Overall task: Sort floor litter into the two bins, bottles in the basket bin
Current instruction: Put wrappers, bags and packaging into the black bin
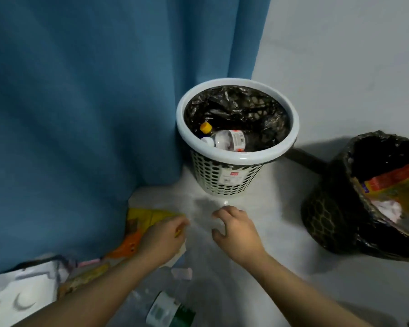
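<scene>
While clear plastic bottles [229, 140] lie inside the white perforated basket bin [222, 185], the left grip [161, 237] pinches a yellow foil wrapper [147, 215] on the floor [269, 208]; whether the curled right grip [236, 230] holds anything is unclear.

Bottles [232, 140] inside white basket bin [234, 160]

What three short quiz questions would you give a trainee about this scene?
1. True or false: the basket bin already holds a clear bottle.
2. Choose one: the cap lying beside that bottle is A) yellow, B) red, C) green.
3. Fill in: seen from the head camera, the black bin stands on the basket bin's ____ side.
Key: 1 true; 2 A; 3 right.
</scene>
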A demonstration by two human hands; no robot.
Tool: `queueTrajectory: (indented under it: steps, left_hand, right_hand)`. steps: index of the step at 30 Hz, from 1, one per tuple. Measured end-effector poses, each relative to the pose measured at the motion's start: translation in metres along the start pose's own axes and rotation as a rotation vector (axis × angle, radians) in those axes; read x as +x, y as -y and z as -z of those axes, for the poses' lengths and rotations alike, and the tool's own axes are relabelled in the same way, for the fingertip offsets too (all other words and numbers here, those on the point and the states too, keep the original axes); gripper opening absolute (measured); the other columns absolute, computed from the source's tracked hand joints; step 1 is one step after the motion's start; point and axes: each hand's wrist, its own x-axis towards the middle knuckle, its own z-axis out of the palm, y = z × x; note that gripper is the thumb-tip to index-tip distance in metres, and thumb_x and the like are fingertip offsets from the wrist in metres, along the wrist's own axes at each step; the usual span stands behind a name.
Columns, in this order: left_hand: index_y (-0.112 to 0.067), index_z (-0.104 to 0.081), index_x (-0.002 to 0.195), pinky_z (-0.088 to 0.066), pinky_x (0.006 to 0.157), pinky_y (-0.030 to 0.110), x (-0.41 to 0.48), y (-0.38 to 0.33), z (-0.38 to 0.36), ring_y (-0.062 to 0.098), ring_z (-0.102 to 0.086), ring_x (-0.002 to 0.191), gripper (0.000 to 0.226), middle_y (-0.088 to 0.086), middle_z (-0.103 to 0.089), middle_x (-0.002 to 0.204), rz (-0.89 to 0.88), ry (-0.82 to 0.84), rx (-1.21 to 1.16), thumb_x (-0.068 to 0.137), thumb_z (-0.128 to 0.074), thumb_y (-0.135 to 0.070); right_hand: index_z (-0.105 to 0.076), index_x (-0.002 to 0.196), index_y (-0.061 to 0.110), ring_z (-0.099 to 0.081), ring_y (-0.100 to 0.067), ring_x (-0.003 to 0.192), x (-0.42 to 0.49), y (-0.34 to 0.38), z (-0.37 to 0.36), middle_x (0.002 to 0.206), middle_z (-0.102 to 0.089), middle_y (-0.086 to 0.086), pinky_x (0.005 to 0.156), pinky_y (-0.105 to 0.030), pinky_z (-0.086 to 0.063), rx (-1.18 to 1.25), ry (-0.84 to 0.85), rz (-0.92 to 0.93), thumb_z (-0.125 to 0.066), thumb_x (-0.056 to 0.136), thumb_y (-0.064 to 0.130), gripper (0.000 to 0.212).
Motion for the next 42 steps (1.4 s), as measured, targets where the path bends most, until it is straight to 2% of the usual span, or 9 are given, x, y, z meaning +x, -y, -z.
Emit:
queueTrajectory:
  steps: [3, 6, 13, 18, 20, 23, 30, 36, 42]
  left_hand:
    - [-0.02, -0.062, 0.114, -0.049, 0.086, 0.033, -0.013, 0.038, 0.006, 0.025, -0.058, 0.107, 0.032, 0.002, -0.062, 0.117, -0.028, -0.099, 0.193, 0.088, -0.045, -0.025]
    - [-0.021, -0.069, 0.084, -0.054, 0.067, 0.031, -0.027, 0.072, 0.011, 0.024, -0.061, 0.091, 0.031, 0.0, -0.068, 0.088, -0.176, -0.205, 0.348, 0.072, -0.041, -0.028]
    - [-0.019, -0.07, 0.093, -0.018, 0.105, 0.057, -0.04, 0.118, 0.028, 0.028, -0.039, 0.12, 0.029, 0.008, -0.067, 0.109, -0.337, -0.329, 0.745, 0.067, -0.056, -0.021]
    - [-0.017, -0.069, 0.106, 0.003, 0.107, 0.063, -0.032, 0.145, 0.049, 0.034, -0.036, 0.128, 0.058, 0.014, -0.064, 0.12, -0.191, -0.181, 0.937, 0.051, -0.085, -0.023]
    - [-0.021, -0.058, 0.125, 0.018, 0.103, 0.064, -0.031, 0.148, 0.061, 0.037, -0.026, 0.139, 0.066, 0.015, -0.049, 0.14, -0.09, -0.099, 1.015, 0.064, -0.079, -0.035]
    - [-0.026, -0.02, 0.147, 0.035, 0.088, 0.061, -0.024, 0.159, 0.072, 0.033, 0.011, 0.145, 0.058, 0.01, -0.005, 0.159, -0.011, -0.056, 1.078, 0.095, -0.04, -0.039]
    - [-0.026, -0.014, 0.148, 0.012, 0.11, 0.065, -0.011, 0.175, 0.092, 0.032, 0.012, 0.145, 0.06, 0.007, 0.0, 0.159, 0.056, 0.037, 1.042, 0.094, -0.036, -0.04]
    - [-0.025, -0.013, 0.148, 0.014, 0.111, 0.061, -0.019, 0.18, 0.087, 0.033, 0.012, 0.145, 0.064, 0.006, -0.001, 0.159, 0.108, 0.083, 0.962, 0.092, -0.04, -0.041]
    - [-0.026, -0.008, 0.149, 0.013, 0.112, 0.059, -0.029, 0.185, 0.059, 0.031, 0.008, 0.146, 0.074, 0.006, -0.009, 0.156, 0.111, 0.124, 0.86, 0.089, -0.044, -0.05]
  right_hand:
    - [-0.046, 0.133, 0.023, -0.042, -0.024, 0.122, 0.008, 0.019, -0.022, 0.138, -0.043, 0.0, 0.101, -0.032, -0.036, -0.08, 0.121, 0.057, -0.05, 0.09, 0.029, 0.044]
    - [-0.044, 0.134, 0.024, -0.041, -0.024, 0.124, 0.018, 0.043, -0.039, 0.14, -0.042, -0.001, 0.1, -0.031, -0.035, -0.139, 0.197, 0.086, -0.05, 0.09, 0.029, 0.045]
    - [-0.037, 0.138, 0.024, -0.035, -0.03, 0.128, 0.038, 0.093, -0.08, 0.14, -0.036, -0.007, 0.101, -0.036, -0.034, -0.242, 0.313, 0.124, -0.053, 0.087, 0.027, 0.053]
    - [-0.034, 0.139, 0.023, -0.033, -0.031, 0.13, 0.056, 0.101, -0.092, 0.142, -0.034, -0.008, 0.102, -0.038, -0.033, -0.308, 0.322, 0.174, -0.053, 0.088, 0.027, 0.055]
    - [-0.033, 0.14, 0.023, -0.034, -0.031, 0.129, 0.056, 0.1, -0.096, 0.142, -0.034, -0.008, 0.102, -0.038, -0.032, -0.333, 0.346, 0.199, -0.053, 0.088, 0.027, 0.056]
    - [-0.031, 0.141, 0.024, -0.033, -0.031, 0.13, 0.06, 0.098, -0.1, 0.143, -0.032, -0.009, 0.103, -0.039, -0.031, -0.39, 0.402, 0.21, -0.052, 0.089, 0.028, 0.057]
    - [-0.024, 0.145, 0.026, -0.03, -0.034, 0.133, 0.086, 0.124, -0.101, 0.148, -0.027, -0.009, 0.106, -0.042, -0.03, -0.475, 0.455, 0.307, -0.051, 0.091, 0.036, 0.062]
    - [-0.02, 0.146, 0.028, -0.03, -0.033, 0.134, 0.09, 0.126, -0.112, 0.15, -0.024, -0.008, 0.106, -0.043, -0.031, -0.458, 0.434, 0.282, -0.052, 0.09, 0.042, 0.066]
    - [-0.008, 0.147, 0.039, -0.008, -0.036, 0.144, 0.08, 0.114, -0.142, 0.159, 0.0, -0.003, 0.11, -0.055, -0.021, -0.447, 0.479, 0.214, -0.051, 0.09, 0.044, 0.072]
